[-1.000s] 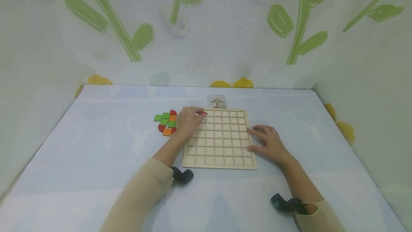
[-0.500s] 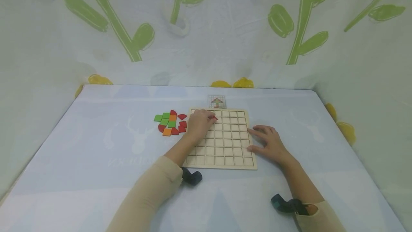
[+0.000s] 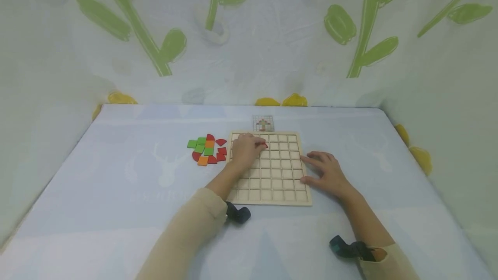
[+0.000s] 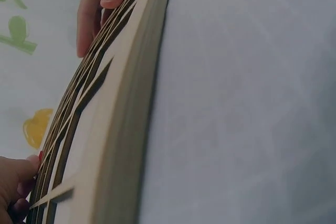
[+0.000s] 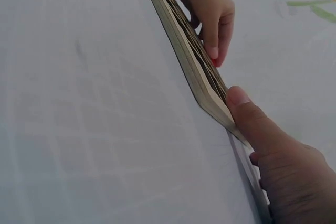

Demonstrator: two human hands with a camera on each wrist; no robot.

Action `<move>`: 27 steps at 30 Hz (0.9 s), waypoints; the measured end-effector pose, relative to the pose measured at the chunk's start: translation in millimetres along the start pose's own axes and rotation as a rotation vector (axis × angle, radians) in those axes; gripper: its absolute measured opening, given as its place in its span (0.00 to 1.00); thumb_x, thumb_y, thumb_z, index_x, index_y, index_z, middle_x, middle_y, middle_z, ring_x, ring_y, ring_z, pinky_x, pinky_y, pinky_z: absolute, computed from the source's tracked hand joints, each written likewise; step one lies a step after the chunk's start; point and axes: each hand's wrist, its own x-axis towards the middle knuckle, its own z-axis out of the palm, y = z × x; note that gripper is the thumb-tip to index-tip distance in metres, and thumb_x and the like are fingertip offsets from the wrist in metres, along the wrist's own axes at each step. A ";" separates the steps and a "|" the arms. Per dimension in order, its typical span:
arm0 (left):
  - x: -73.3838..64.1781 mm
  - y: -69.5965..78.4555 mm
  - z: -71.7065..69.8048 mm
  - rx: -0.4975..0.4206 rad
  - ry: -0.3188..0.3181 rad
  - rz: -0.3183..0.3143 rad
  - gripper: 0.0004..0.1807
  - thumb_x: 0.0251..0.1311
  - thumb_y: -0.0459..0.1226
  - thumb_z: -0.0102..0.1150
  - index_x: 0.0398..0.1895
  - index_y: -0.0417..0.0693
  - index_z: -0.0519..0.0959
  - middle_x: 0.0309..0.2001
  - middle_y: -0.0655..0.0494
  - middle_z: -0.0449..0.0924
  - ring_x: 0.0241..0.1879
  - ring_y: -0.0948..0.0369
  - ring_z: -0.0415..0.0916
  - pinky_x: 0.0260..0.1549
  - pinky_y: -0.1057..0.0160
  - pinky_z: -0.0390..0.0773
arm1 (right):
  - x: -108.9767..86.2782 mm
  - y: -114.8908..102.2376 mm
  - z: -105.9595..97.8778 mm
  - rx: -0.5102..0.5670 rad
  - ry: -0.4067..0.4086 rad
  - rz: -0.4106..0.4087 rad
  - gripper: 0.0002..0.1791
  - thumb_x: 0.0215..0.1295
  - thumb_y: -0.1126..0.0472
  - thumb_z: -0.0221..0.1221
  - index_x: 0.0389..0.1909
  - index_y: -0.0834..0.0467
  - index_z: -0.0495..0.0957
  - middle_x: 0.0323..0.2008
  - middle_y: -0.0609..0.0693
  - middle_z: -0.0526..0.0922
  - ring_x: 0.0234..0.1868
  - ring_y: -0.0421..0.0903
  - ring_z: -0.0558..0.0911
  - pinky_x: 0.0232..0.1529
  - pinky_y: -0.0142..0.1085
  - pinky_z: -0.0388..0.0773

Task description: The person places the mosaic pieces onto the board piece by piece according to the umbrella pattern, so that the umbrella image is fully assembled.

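My left hand (image 3: 246, 150) pinches a small red tile (image 3: 266, 145) between thumb and fingers, over the upper middle of a wooden grid board (image 3: 271, 182). The fingers hide part of the tile, so its full shape cannot be made out. My right hand (image 3: 326, 173) rests at the board's right edge with fingers spread and thumb extended. In the right wrist view, the right thumb (image 5: 249, 111) touches the board's rim (image 5: 191, 80). The left wrist view shows the left fingertips low at the grid, with a sliver of red at them.
Left of the board lie loose tiles: green squares (image 3: 209, 151), orange squares (image 3: 202, 160) and red rounded-edge pieces (image 3: 221, 142). Behind the board is a small card (image 3: 263, 123) with a gridded tree-like picture. The pale table (image 3: 116, 193) meets a patterned backdrop.
My left hand has moved right and slightly nearer with the red tile, from the board's upper left toward its upper middle. Several red tiles beside the board came into sight. The right hand stayed put.
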 end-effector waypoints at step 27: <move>-3.7 -1.8 3.9 -0.109 -0.003 -0.029 0.12 0.58 0.43 0.63 0.45 0.56 0.85 0.38 0.55 0.79 0.39 0.56 0.69 0.40 0.56 0.65 | 1.5 2.0 0.0 0.010 0.025 -0.028 0.35 0.45 0.49 0.70 0.57 0.55 0.76 0.57 0.60 0.72 0.60 0.62 0.64 0.57 0.61 0.54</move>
